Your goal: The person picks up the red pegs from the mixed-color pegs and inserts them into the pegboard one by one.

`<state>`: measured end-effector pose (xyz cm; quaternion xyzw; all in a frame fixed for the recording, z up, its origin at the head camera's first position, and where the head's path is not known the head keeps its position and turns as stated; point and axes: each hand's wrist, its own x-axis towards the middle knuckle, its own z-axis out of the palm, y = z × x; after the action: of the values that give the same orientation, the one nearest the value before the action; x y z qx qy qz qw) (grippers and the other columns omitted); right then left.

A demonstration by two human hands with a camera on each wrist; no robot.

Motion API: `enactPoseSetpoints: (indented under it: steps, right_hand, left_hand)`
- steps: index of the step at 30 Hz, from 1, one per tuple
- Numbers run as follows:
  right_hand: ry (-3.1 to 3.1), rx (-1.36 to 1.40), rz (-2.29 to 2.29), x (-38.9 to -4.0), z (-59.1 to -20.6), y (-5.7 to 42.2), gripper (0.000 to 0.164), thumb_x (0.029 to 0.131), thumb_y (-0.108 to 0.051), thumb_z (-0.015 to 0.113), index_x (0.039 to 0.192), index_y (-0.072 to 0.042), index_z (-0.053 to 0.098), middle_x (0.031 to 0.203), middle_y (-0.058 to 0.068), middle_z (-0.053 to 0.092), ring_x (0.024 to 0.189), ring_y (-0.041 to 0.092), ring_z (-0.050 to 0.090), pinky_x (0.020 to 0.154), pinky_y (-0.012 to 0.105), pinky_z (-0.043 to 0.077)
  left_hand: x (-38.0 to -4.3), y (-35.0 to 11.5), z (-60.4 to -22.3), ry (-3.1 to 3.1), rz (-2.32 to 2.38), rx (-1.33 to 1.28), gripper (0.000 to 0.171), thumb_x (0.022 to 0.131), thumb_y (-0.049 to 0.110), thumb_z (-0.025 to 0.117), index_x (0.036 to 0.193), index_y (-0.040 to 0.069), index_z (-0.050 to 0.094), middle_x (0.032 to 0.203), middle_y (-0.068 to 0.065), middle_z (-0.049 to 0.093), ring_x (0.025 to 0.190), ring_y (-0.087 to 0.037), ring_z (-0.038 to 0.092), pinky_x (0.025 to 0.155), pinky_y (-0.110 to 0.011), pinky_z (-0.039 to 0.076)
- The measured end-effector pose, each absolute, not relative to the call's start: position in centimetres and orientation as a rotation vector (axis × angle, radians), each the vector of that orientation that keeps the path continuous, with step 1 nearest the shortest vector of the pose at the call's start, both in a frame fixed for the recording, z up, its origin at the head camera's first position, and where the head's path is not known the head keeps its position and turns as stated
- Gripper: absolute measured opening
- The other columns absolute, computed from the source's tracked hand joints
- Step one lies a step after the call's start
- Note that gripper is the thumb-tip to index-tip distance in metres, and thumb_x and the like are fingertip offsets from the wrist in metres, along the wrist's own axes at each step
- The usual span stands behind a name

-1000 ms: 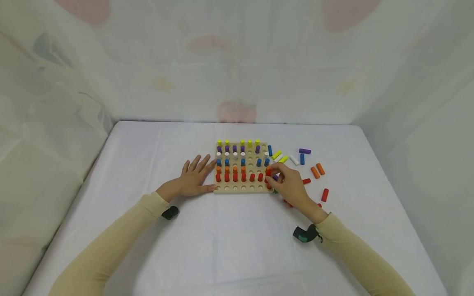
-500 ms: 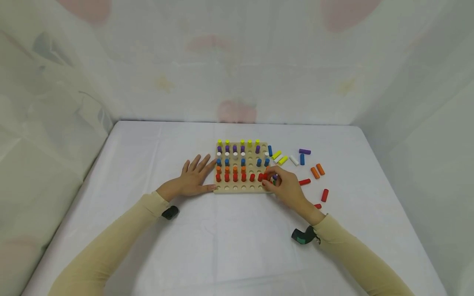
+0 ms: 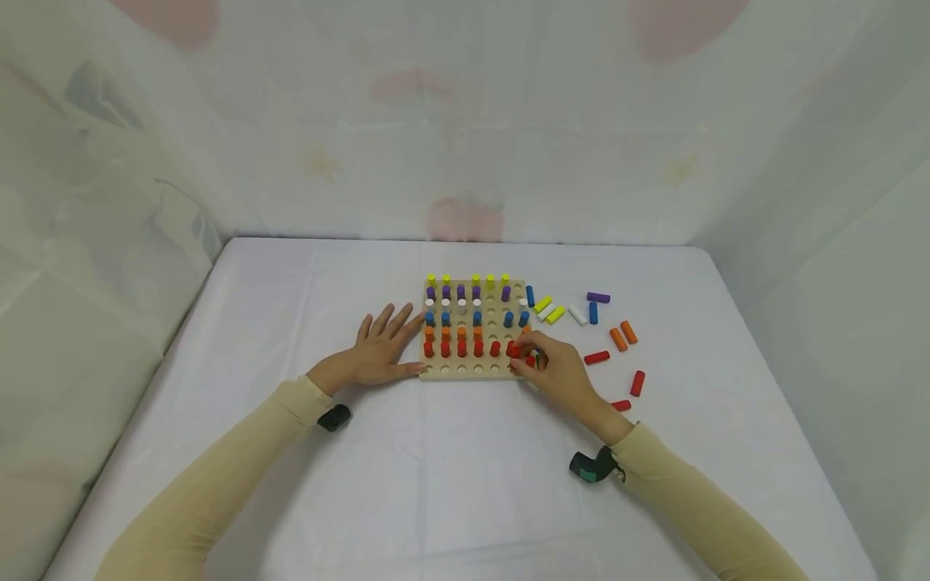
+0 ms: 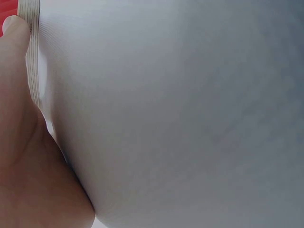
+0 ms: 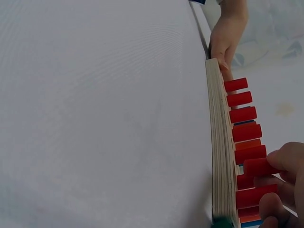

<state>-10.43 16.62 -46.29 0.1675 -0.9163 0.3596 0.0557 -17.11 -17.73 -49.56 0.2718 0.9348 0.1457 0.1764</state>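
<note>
Plainly, the board (image 3: 465,374) lies flat on the counter (image 3: 407,484) and serves as the hub of a dial, with twelve o'clock at its far edge. The left hand (image 3: 378,357) rests around nine o'clock, fingers spread and wrapped round nothing, thumb and forefinger touching the board's side, probably to stop it sliding.

At four o'clock the right hand (image 3: 565,371) has its grip drawn nearly together, fingertips pinching a red peg (image 5: 258,167) near its top, presumably to leave the lower end free. That peg is over the red row. Standing pegs run in rows from yellow pegs (image 3: 490,281) at twelve through purple, white, blue and orange to red toward six, apparently grouped by colour. Loose pegs, including orange pegs (image 3: 617,339) at three, lie between two and four, likely for the right hand's easy reach.

That hand hides the board's four o'clock corner. A second red peg (image 5: 254,195) shows beside a fingertip; whether it is held too, I cannot tell. Something green (image 5: 222,223) is cut off and too blurred to name. The left wrist view offers little but thumb, board edge and a sliver of red.
</note>
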Motion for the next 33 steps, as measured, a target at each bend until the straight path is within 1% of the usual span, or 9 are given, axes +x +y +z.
enactPoseSetpoints:
  steps: [5,9,12,14,18,28,30,33]
  right_hand:
    - [-2.794,0.495,1.065,-10.32,-46.41,16.63,0.028,0.086,-0.023,0.079,0.111,-0.015,0.068,0.084,-0.003,0.069,0.062,0.009,0.045,0.055,0.018,0.037]
    - [-2.804,0.501,1.041,-10.23,-46.38,16.57,0.03,0.086,-0.025,0.079,0.112,-0.016,0.068,0.079,-0.003,0.066,0.063,0.01,0.046,0.056,0.018,0.037]
    - [-2.808,0.501,1.02,-10.18,-46.41,16.52,0.03,0.086,-0.025,0.079,0.112,-0.016,0.068,0.082,-0.002,0.068,0.064,0.01,0.046,0.056,0.018,0.037]
    - [-2.805,0.502,1.014,-10.14,-46.48,16.5,0.03,0.085,-0.025,0.079,0.111,-0.015,0.068,0.087,-0.002,0.071,0.064,0.009,0.046,0.057,0.018,0.037]
    - [-2.796,0.514,1.006,-10.09,-46.69,16.47,0.029,0.085,-0.024,0.079,0.11,-0.014,0.067,0.093,0.0,0.074,0.064,0.008,0.046,0.057,0.018,0.038]
    - [-2.796,0.527,0.993,-9.94,-46.83,16.41,0.03,0.085,-0.023,0.079,0.111,-0.013,0.067,0.091,0.0,0.072,0.064,0.008,0.046,0.057,0.018,0.04]
    - [-2.803,0.523,0.989,-9.93,-46.78,16.4,0.03,0.085,-0.023,0.079,0.112,-0.013,0.068,0.089,0.0,0.071,0.064,0.008,0.047,0.057,0.018,0.04]
    - [-2.808,0.515,0.977,-9.93,-46.77,16.41,0.031,0.085,-0.023,0.079,0.112,-0.013,0.068,0.083,-0.001,0.069,0.064,0.008,0.046,0.057,0.018,0.04]
  left_hand:
    - [-17.31,-17.71,-49.9,2.656,0.372,0.769,0.098,0.088,0.082,0.035,0.159,0.032,-0.009,0.168,-0.007,-0.016,0.153,-0.041,-0.019,0.117,-0.07,-0.008]
    - [-17.29,-17.69,-49.77,2.647,0.418,0.765,0.099,0.087,0.082,0.038,0.16,0.031,-0.006,0.168,-0.009,-0.014,0.153,-0.043,-0.018,0.115,-0.072,-0.01]
    - [-17.29,-17.68,-49.8,2.646,0.416,0.755,0.099,0.087,0.08,0.04,0.16,0.031,-0.006,0.168,-0.008,-0.015,0.153,-0.042,-0.018,0.115,-0.071,-0.01]
    - [-17.39,-17.7,-50.05,2.652,0.362,0.747,0.098,0.088,0.08,0.038,0.159,0.032,-0.008,0.168,-0.005,-0.017,0.153,-0.04,-0.019,0.117,-0.069,-0.007]
    - [-17.49,-17.69,-50.21,2.656,0.378,0.746,0.096,0.089,0.078,0.041,0.16,0.032,-0.007,0.168,-0.005,-0.016,0.154,-0.039,-0.018,0.117,-0.07,-0.006]
    - [-17.17,-17.58,-49.67,2.654,0.392,0.746,0.097,0.09,0.076,0.043,0.16,0.029,-0.004,0.169,-0.009,-0.013,0.153,-0.042,-0.017,0.117,-0.07,-0.006]
    - [-17.15,-17.54,-49.58,2.651,0.397,0.744,0.096,0.091,0.074,0.045,0.16,0.029,-0.003,0.169,-0.008,-0.013,0.153,-0.042,-0.017,0.116,-0.071,-0.006]
    - [-17.19,-17.58,-49.74,2.658,0.371,0.743,0.096,0.09,0.075,0.043,0.16,0.03,-0.005,0.169,-0.007,-0.014,0.153,-0.041,-0.017,0.117,-0.07,-0.006]
